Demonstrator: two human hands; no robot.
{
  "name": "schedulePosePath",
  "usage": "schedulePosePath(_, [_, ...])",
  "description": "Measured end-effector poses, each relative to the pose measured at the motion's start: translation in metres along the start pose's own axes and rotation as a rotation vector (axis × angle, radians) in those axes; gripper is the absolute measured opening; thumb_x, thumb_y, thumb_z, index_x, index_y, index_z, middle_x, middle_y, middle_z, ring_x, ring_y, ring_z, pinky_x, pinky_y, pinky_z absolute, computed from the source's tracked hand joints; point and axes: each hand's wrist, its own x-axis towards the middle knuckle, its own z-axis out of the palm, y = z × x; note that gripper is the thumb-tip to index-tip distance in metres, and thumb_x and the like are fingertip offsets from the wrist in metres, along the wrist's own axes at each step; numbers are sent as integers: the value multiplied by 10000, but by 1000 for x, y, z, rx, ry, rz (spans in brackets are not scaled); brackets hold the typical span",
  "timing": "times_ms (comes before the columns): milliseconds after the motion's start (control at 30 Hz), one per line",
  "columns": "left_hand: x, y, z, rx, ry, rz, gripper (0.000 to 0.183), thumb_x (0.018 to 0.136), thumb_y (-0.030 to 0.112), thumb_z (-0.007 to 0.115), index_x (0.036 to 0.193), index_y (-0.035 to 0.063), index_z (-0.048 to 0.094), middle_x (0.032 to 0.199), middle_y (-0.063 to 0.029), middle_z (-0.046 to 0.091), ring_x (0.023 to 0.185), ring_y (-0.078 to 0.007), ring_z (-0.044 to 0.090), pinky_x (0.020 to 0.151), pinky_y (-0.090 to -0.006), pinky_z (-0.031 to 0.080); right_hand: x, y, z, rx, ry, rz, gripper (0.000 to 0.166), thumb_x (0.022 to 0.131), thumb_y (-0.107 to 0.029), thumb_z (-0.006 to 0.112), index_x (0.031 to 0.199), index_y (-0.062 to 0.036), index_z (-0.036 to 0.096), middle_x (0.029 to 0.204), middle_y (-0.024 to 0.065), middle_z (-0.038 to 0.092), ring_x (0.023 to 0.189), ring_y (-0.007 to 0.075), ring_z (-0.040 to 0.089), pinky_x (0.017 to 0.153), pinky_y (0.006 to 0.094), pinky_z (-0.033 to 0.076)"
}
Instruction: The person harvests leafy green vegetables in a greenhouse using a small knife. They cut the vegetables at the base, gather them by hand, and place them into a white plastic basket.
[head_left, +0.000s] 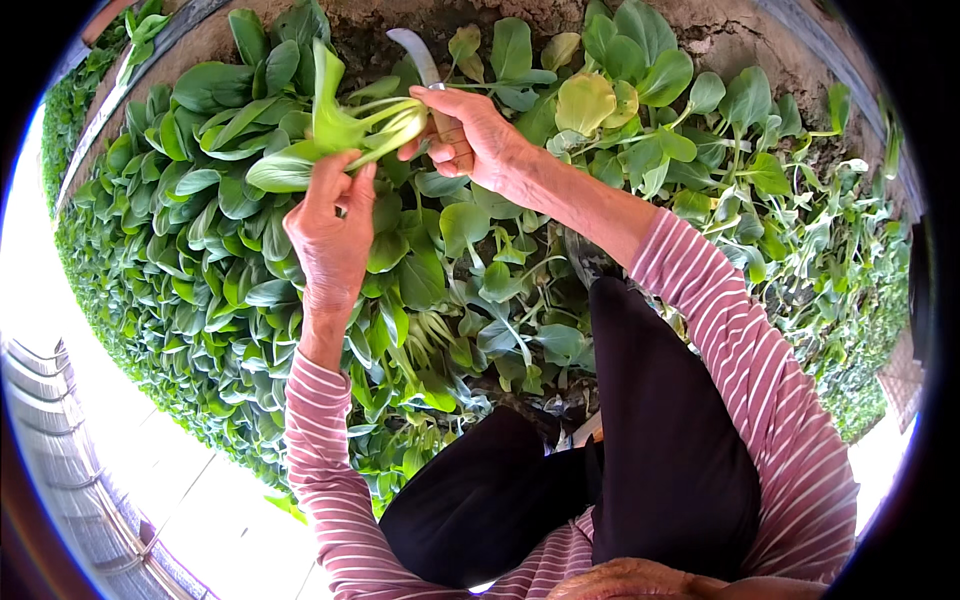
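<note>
A small head of bok choy (398, 127) hangs over the plant bed, pale stem base to the right and green leaves to the left, partly blurred. My left hand (330, 225) pinches it from below by its stalks and leaves. In my right hand (480, 139) is a curved-blade harvesting knife (420, 56), its handle against the palm and its blade pointing up and away. The thumb and fingers of that hand are at the stem base; whether they grip it is unclear.
Dense standing bok choy (217, 202) fills the left. Loose and yellowed leaves (585, 101) lie to the right, with trimmings (757, 202) beyond. Several pale-stemmed cut plants (427, 337) lie below my hands. My knees (660, 420) are close in front. Bare soil (720, 34) borders the far side.
</note>
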Motion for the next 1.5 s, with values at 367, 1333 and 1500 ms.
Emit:
schedulePosePath(367, [-39,118,8,395,-266,503,578,775,156,760,1280,-37,557,1332,-251,533,1308,-377,451,1082,-506,366,-100,-24,-35,-224,196,-183,132,885,-85,693,943,-5,606,680,78,629,426,53,454,361,200,323])
schedulePosePath(1333, [-22,-80,28,362,-218,-182,295,787,157,762,1052,108,640,873,-201,678,806,-413,649,710,-438,517,-38,49,-52,-781,-43,159,382,955,-372,605,899,6,595,575,19,477,435,99,470,359,271,357])
schedulePosePath(1500, [-32,-98,26,225,-151,-167,247,793,152,763,996,86,638,851,-186,672,775,-396,639,693,-397,517,-16,64,-52,-725,25,279,337,952,-296,620,949,41,601,579,23,481,401,117,481,313,271,331])
